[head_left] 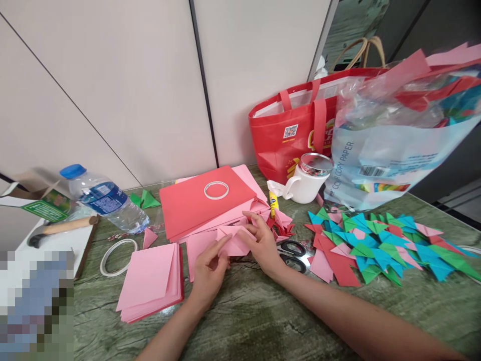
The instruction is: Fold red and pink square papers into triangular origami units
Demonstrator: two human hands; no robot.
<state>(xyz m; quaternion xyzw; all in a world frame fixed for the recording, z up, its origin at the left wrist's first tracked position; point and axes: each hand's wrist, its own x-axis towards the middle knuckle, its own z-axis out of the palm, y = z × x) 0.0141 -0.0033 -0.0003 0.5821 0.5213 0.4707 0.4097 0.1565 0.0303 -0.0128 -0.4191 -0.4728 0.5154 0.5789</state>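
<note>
Between both hands is a partly folded piece of pink paper (235, 239), held just above the table. My left hand (211, 264) pinches its left edge with thumb and forefinger. On the other side, my right hand (263, 245) grips the right edge, its fingers curled behind. Beneath and behind the folded paper lie loose pink sheets (195, 250) and a stack of red paper (199, 210) with a white tape roll (216, 190) on top. Black-handled scissors (293, 248) rest beside my right wrist, partly hidden by it.
At left are a pink square stack (148, 281), another tape roll (108, 258) and a water bottle (108, 200). At right lie many folded coloured pieces (383, 245). Behind stand a white mug (304, 185), a glue stick (274, 201), a red bag (270, 140) and a plastic bag (376, 160).
</note>
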